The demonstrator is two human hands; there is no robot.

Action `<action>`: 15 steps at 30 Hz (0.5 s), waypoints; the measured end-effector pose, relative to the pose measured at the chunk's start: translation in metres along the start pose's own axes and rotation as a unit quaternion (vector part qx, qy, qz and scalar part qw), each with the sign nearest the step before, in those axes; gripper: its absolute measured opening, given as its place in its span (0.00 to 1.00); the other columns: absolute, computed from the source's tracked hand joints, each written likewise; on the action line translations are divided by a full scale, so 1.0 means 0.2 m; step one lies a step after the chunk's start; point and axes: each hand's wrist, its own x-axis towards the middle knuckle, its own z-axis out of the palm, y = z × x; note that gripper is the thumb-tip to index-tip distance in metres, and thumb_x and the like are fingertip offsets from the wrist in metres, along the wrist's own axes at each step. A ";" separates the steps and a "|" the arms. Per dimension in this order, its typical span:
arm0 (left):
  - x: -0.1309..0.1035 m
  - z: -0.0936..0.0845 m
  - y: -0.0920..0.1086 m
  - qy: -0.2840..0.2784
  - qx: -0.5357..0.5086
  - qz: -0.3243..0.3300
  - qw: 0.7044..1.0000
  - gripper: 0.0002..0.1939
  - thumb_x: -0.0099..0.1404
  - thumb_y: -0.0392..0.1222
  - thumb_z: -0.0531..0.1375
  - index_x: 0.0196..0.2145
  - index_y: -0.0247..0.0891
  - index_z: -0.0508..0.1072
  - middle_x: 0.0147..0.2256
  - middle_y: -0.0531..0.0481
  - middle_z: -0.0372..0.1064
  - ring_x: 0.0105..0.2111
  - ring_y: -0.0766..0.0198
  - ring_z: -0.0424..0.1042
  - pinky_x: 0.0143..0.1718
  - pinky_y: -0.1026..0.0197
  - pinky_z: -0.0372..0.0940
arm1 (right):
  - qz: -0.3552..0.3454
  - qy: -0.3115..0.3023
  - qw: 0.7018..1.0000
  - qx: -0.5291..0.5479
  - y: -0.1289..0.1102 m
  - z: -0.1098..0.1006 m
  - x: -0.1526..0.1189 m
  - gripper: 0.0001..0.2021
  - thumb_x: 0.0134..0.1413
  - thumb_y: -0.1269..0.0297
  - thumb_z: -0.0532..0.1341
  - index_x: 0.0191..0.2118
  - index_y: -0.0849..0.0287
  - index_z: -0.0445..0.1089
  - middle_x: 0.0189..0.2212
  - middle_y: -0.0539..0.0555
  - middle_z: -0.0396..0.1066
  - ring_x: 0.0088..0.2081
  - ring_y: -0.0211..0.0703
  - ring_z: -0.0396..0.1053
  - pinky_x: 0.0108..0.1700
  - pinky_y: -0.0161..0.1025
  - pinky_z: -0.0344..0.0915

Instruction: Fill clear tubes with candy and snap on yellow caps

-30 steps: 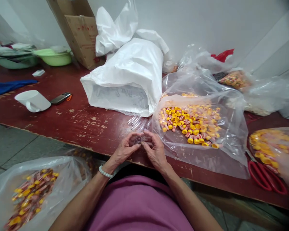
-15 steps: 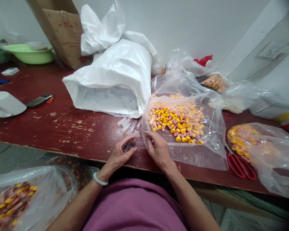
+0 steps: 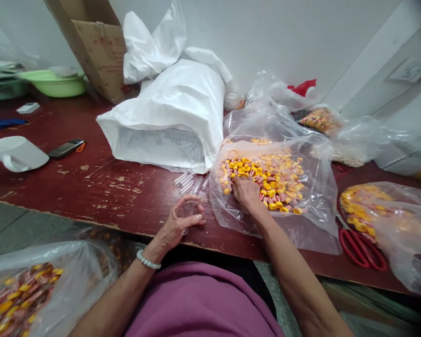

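My left hand (image 3: 182, 220) is curled around clear plastic tubes (image 3: 187, 213), above the table's front edge; their see-through walls make the exact number hard to tell. To the right, my right hand (image 3: 246, 192) reaches into the mouth of a clear plastic bag (image 3: 228, 213). Its fingertips are hidden among yellow caps (image 3: 272, 192) with red-and-white printed pieces attached. Several more clear tubes (image 3: 186, 181) lie loose on the red table between my hands and a white sack (image 3: 192, 98). More tubes show inside the sack's open mouth.
Red-handled scissors (image 3: 362, 248) lie at right beside another bag of yellow caps (image 3: 359, 206). A white mug (image 3: 24, 152) and a phone-like device (image 3: 66, 148) stand at left. Below the table edge, an open bag (image 3: 80, 276) holds yellow-capped pieces. A cardboard box (image 3: 101, 56) stands behind.
My right hand has moved from beside the bag's edge forward and right, into the pile of yellow caps. My left hand stays near the same spot with the tubes, its fingers slightly looser.
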 end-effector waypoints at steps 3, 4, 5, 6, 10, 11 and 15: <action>-0.01 -0.01 0.00 0.003 0.049 0.007 0.999 0.23 0.51 0.36 0.67 0.44 0.40 0.67 0.35 0.52 0.67 0.31 0.66 0.69 0.30 0.61 0.72 | 0.000 0.013 1.000 0.020 -0.02 -0.06 -0.08 0.12 0.60 0.67 0.52 0.43 0.64 0.70 0.41 0.63 0.71 0.46 0.51 0.66 0.46 0.45 0.63; -0.01 -0.01 0.00 0.006 0.077 0.005 0.997 0.23 0.51 0.36 0.67 0.45 0.40 0.67 0.35 0.52 0.67 0.29 0.68 0.68 0.27 0.64 0.70 | -0.016 0.020 0.998 0.050 -0.04 -0.08 -0.12 0.12 0.61 0.66 0.52 0.45 0.63 0.68 0.42 0.61 0.70 0.45 0.47 0.66 0.47 0.42 0.63; -0.01 -0.01 0.00 0.010 0.110 0.002 0.994 0.24 0.51 0.37 0.67 0.46 0.40 0.68 0.35 0.52 0.67 0.26 0.70 0.67 0.23 0.67 0.68 | -0.045 0.026 0.994 0.098 -0.06 -0.11 -0.16 0.12 0.62 0.65 0.51 0.46 0.61 0.68 0.42 0.59 0.70 0.44 0.44 0.67 0.46 0.39 0.63; -0.01 0.00 0.00 0.014 0.146 -0.002 0.989 0.24 0.52 0.38 0.67 0.47 0.39 0.68 0.34 0.51 0.68 0.24 0.71 0.65 0.19 0.70 0.64 | -0.084 0.029 0.984 0.156 -0.09 -0.15 -0.22 0.11 0.63 0.64 0.51 0.45 0.59 0.67 0.41 0.56 0.70 0.43 0.41 0.67 0.46 0.37 0.63; -0.01 0.04 0.01 0.012 0.236 0.025 0.971 0.21 0.51 0.35 0.66 0.44 0.35 0.71 0.34 0.49 0.71 0.27 0.69 0.68 0.25 0.70 0.64 | -0.228 0.011 0.916 0.329 -0.22 -0.23 -0.38 0.09 0.61 0.68 0.52 0.41 0.58 0.69 0.37 0.54 0.69 0.40 0.38 0.67 0.44 0.36 0.64; -0.01 0.05 0.02 0.009 0.245 0.038 0.969 0.20 0.51 0.34 0.65 0.43 0.34 0.72 0.34 0.48 0.72 0.30 0.67 0.69 0.30 0.68 0.65 | -0.238 0.007 0.910 0.339 -0.24 -0.24 -0.40 0.09 0.61 0.69 0.52 0.41 0.58 0.69 0.37 0.54 0.69 0.40 0.38 0.67 0.44 0.36 0.64; -0.03 0.08 0.03 0.006 0.253 0.037 0.967 0.20 0.50 0.33 0.65 0.43 0.34 0.72 0.35 0.48 0.73 0.32 0.65 0.70 0.33 0.66 0.65 | -0.192 0.013 0.908 0.373 -0.26 -0.24 -0.42 0.15 0.58 0.66 0.57 0.51 0.56 0.62 0.41 0.54 0.70 0.35 0.37 0.68 0.37 0.35 0.67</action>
